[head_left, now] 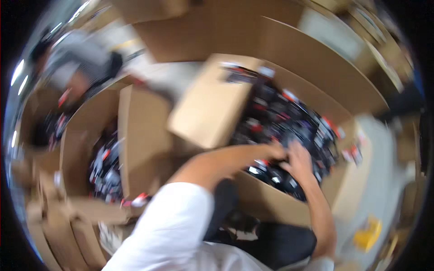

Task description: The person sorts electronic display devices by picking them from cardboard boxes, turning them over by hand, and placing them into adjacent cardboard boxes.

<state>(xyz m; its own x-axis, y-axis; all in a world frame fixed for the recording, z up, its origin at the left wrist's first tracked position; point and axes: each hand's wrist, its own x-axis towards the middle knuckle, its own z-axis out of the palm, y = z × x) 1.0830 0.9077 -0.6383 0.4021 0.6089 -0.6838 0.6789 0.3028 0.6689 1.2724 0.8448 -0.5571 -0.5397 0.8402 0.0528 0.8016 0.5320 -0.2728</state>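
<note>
Many small dark packaged items with red, orange and white patches (289, 119) fill a large open cardboard box (275, 198) in front of me. My left hand (275, 151) reaches across from the left, low over these items, its fingers blurred and partly hidden. Close beside it is my right hand (299, 160), fingers stretched out and thumb apart. A small dark shape shows between the two hands, too smeared to name. On the box's left side rests a tilted cardboard flap or carton (212, 101), with a few dark items on its far end.
A second open carton (144, 140) at left holds similar items. Beyond it, a person in grey (81, 58) bends over another box. Tall cardboard walls (316, 54) rise at the far side. A yellow object (367, 233) lies on the floor at right. Flattened cardboard (68, 230) sits lower left.
</note>
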